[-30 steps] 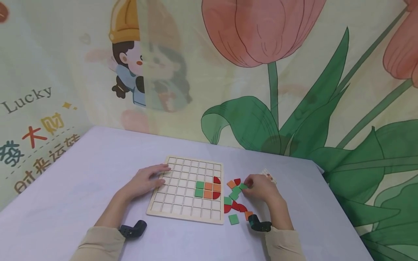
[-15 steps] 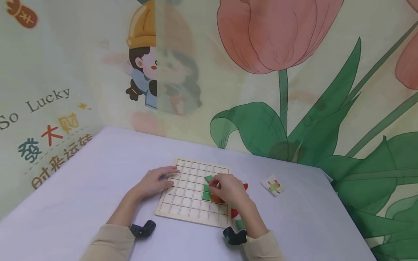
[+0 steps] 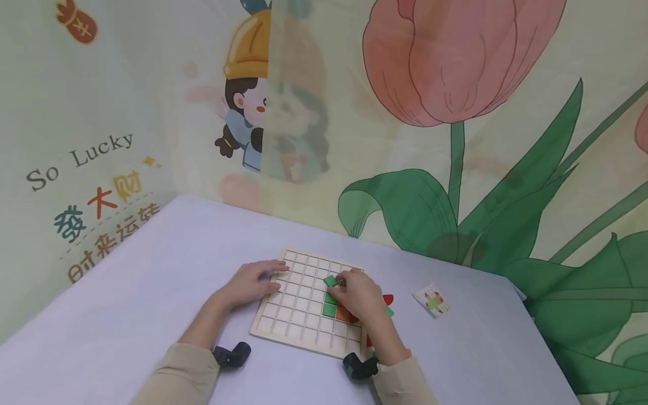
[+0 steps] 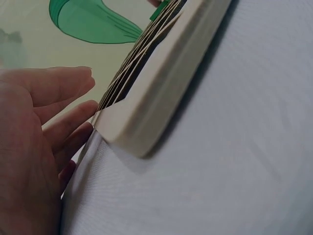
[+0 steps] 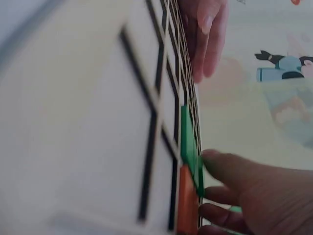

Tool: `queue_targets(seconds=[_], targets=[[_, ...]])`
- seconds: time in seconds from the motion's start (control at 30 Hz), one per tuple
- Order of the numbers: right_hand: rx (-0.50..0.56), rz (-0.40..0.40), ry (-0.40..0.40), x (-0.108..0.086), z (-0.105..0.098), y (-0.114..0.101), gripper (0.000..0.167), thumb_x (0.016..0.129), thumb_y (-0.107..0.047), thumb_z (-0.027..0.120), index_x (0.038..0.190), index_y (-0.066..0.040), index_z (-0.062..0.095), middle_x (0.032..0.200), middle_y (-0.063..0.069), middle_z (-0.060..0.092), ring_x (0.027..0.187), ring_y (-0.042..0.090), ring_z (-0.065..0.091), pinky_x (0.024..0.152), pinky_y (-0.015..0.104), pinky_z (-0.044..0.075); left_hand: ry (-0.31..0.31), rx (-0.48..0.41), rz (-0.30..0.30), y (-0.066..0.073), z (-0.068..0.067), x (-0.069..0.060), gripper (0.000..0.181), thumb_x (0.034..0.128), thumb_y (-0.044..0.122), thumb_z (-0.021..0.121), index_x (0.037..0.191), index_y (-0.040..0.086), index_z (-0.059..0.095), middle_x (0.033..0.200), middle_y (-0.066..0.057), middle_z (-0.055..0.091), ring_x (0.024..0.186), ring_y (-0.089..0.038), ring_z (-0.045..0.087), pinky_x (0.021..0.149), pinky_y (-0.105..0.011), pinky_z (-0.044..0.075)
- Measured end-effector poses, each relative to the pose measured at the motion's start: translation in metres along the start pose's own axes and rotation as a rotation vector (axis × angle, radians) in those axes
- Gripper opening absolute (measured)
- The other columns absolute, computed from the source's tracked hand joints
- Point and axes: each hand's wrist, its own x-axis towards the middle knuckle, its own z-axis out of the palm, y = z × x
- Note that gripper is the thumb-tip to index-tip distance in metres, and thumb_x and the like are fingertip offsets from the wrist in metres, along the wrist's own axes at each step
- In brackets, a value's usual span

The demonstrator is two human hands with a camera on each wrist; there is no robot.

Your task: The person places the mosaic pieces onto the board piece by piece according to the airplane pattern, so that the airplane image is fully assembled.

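Observation:
A light wooden grid board [image 3: 293, 315] lies on the table. My left hand [image 3: 251, 284] rests at the board's left edge, its fingers fairly straight; the left wrist view shows its fingertips beside the board's corner [image 4: 122, 127]. Over the board's right half, my right hand [image 3: 360, 295] pinches a green square tile [image 3: 331, 280] between thumb and fingers, turned at an angle to the grid. Just below sit green tiles [image 3: 329, 310] in the cells, with an orange tile [image 3: 343, 314] beside them. The right hand hides part of these pieces.
Loose red [image 3: 388, 298] and green [image 3: 388, 310] pieces lie right of the board, partly behind the right arm. A small pattern card [image 3: 432, 300] is farther right on the white-covered table [image 3: 476, 337]. A printed cloth backdrop [image 3: 314, 214] stands behind.
My right hand has moved left from the loose pieces to the board, bringing a green tile. The left hand has stayed at the board's edge while the head view shifted.

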Motion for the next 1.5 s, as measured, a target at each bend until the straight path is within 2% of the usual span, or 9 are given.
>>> queue_targets(seconds=[0.1, 0.27, 0.6, 0.73, 0.93, 1.07, 1.23, 1.37, 1.5], targets=[[-0.054, -0.003, -0.004, 0.006, -0.001, -0.007, 0.031, 0.082, -0.038, 0.072, 0.102, -0.015, 0.072, 0.09, -0.002, 0.064, 0.077, 0.013, 0.059, 0.061, 0.035, 0.052, 0.0, 0.005, -0.002, 0.0, 0.003, 0.0, 0.044, 0.0859, 0.022, 0.063, 0.13, 0.018, 0.059, 0.145, -0.008, 0.047, 0.137, -0.034, 0.038, 0.113, -0.058, 0.026], [-0.094, -0.022, -0.018, 0.012, -0.004, -0.013, 0.022, 0.083, -0.03, 0.072, 0.098, -0.014, 0.072, 0.087, -0.001, 0.064, 0.071, 0.013, 0.058, 0.058, 0.033, 0.051, 0.004, 0.029, 0.01, 0.002, 0.002, 0.0, 0.043, 0.0869, 0.023, 0.062, 0.13, 0.018, 0.059, 0.144, -0.006, 0.049, 0.137, -0.033, 0.039, 0.113, -0.057, 0.026], [0.019, -0.002, -0.079, 0.008, -0.007, -0.016, 0.026, 0.079, -0.029, 0.075, 0.096, -0.01, 0.07, 0.089, -0.001, 0.062, 0.07, 0.011, 0.054, 0.06, 0.031, 0.049, -0.012, 0.052, 0.046, -0.001, 0.002, 0.001, 0.042, 0.0874, 0.024, 0.062, 0.129, 0.016, 0.059, 0.14, -0.004, 0.053, 0.136, -0.032, 0.04, 0.112, -0.056, 0.028], [0.029, -0.054, -0.127, 0.003, -0.012, -0.026, 0.027, 0.078, -0.033, 0.076, 0.093, -0.011, 0.07, 0.087, -0.003, 0.064, 0.067, 0.01, 0.053, 0.056, 0.027, 0.047, 0.001, 0.053, 0.044, -0.001, 0.001, 0.0, 0.041, 0.0872, 0.023, 0.062, 0.128, 0.017, 0.06, 0.14, -0.004, 0.054, 0.136, -0.032, 0.041, 0.112, -0.057, 0.028], [-0.075, -0.116, -0.172, -0.001, -0.015, -0.029, 0.025, 0.077, -0.035, 0.077, 0.09, -0.016, 0.068, 0.085, -0.006, 0.06, 0.071, 0.009, 0.053, 0.057, 0.027, 0.047, 0.005, 0.041, 0.024, 0.001, -0.001, 0.0, 0.041, 0.0874, 0.022, 0.062, 0.128, 0.017, 0.06, 0.14, -0.005, 0.053, 0.136, -0.033, 0.04, 0.112, -0.057, 0.027], [0.031, -0.086, -0.152, -0.003, -0.024, -0.011, 0.031, 0.079, -0.032, 0.076, 0.103, -0.015, 0.068, 0.094, -0.001, 0.064, 0.078, 0.012, 0.057, 0.06, 0.029, 0.048, 0.004, 0.043, 0.026, 0.002, -0.001, 0.0, 0.042, 0.0872, 0.022, 0.062, 0.129, 0.016, 0.06, 0.14, -0.005, 0.053, 0.136, -0.033, 0.04, 0.112, -0.057, 0.027], [0.152, 0.117, -0.076, -0.012, -0.049, 0.045, 0.033, 0.082, -0.025, 0.074, 0.112, -0.013, 0.066, 0.099, 0.004, 0.065, 0.083, 0.017, 0.057, 0.061, 0.028, 0.051, 0.005, 0.054, 0.054, 0.004, 0.0, 0.002, 0.042, 0.0869, 0.022, 0.062, 0.128, 0.016, 0.06, 0.14, -0.004, 0.054, 0.136, -0.033, 0.041, 0.112, -0.057, 0.028], [0.168, 0.228, -0.147, -0.028, -0.052, 0.081, 0.026, 0.08, -0.023, 0.076, 0.102, -0.013, 0.067, 0.092, 0.003, 0.063, 0.082, 0.017, 0.056, 0.064, 0.029, 0.054, 0.005, 0.067, 0.063, 0.002, -0.001, 0.0, 0.042, 0.0868, 0.022, 0.062, 0.128, 0.015, 0.06, 0.14, -0.005, 0.054, 0.136, -0.034, 0.041, 0.112, -0.057, 0.028], [0.191, 0.221, -0.219, -0.039, -0.045, 0.095, 0.023, 0.077, -0.021, 0.078, 0.095, -0.015, 0.066, 0.087, 0.001, 0.062, 0.081, 0.016, 0.055, 0.066, 0.03, 0.055, 0.006, 0.058, 0.05, -0.001, 0.0, -0.002, 0.042, 0.087, 0.022, 0.062, 0.129, 0.016, 0.06, 0.141, -0.006, 0.052, 0.136, -0.034, 0.04, 0.112, -0.058, 0.028]])
